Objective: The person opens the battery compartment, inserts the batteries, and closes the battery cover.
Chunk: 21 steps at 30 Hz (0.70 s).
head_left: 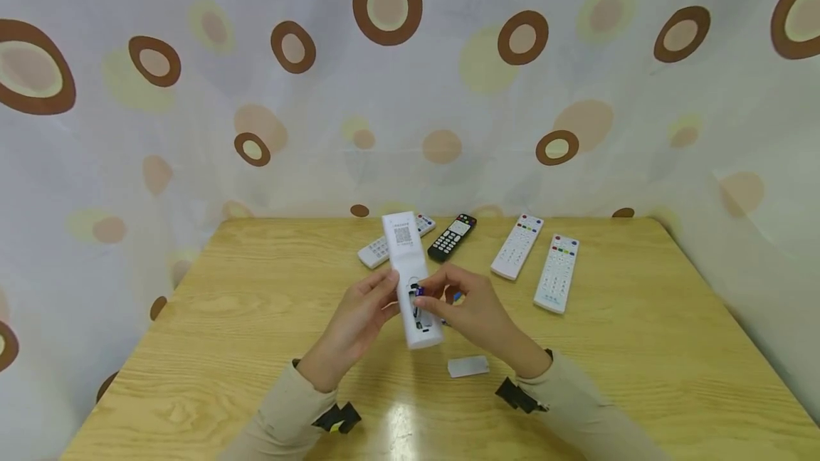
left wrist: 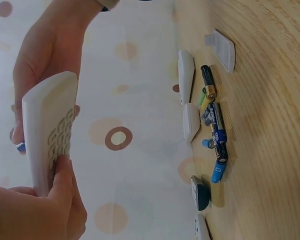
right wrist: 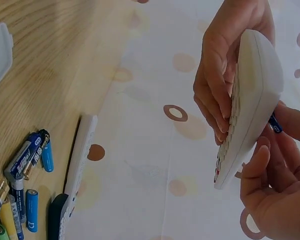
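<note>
In the head view, a white remote control is gripped by the left hand above the wooden worktop, back up, seemingly so that its open battery compartment is offered to the right hand, by which a blue battery is pinched there; the flat plastic cover is laid toward the near edge. In the left-wrist view, raised buttons are touched by the left hand, and glossy, cylindrical loose batteries are seen clustered. In the right-wrist view, the smooth, curved shell is shown edge-on; how deeply the battery sits cannot be told.
</note>
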{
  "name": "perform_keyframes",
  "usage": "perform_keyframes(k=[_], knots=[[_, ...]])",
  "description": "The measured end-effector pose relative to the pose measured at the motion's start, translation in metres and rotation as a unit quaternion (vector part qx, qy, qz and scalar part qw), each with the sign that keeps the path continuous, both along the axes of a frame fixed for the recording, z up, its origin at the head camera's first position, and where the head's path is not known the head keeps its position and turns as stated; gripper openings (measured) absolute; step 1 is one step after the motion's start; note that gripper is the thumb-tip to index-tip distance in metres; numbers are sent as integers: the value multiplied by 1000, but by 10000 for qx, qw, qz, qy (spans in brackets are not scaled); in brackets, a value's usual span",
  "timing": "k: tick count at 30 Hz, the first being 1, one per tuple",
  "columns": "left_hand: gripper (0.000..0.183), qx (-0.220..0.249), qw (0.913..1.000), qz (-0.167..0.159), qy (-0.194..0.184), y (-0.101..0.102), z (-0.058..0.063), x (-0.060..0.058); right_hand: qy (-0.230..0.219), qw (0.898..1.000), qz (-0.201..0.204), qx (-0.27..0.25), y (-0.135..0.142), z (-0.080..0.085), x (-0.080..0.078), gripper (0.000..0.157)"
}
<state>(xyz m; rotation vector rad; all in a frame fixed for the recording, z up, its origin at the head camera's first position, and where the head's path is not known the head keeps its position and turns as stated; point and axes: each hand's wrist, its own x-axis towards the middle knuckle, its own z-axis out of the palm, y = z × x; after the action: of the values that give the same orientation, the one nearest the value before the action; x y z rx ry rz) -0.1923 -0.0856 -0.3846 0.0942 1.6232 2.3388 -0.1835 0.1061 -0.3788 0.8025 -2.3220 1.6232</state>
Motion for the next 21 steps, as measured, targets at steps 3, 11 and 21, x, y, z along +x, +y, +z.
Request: perform_keyframes(k=[3,11,21], knots=[[39,-95,9999,78,61,-1,0,0,357,9994,-9,9,-2,-3,-1,13],[37,-219,9995,171,123,0,0,-1,1379,9902,33,214,-7,-9,0,18],[35,-155,9994,266,140,-2,1,-1,1545,9837,197,903,-4,-5,0,20]])
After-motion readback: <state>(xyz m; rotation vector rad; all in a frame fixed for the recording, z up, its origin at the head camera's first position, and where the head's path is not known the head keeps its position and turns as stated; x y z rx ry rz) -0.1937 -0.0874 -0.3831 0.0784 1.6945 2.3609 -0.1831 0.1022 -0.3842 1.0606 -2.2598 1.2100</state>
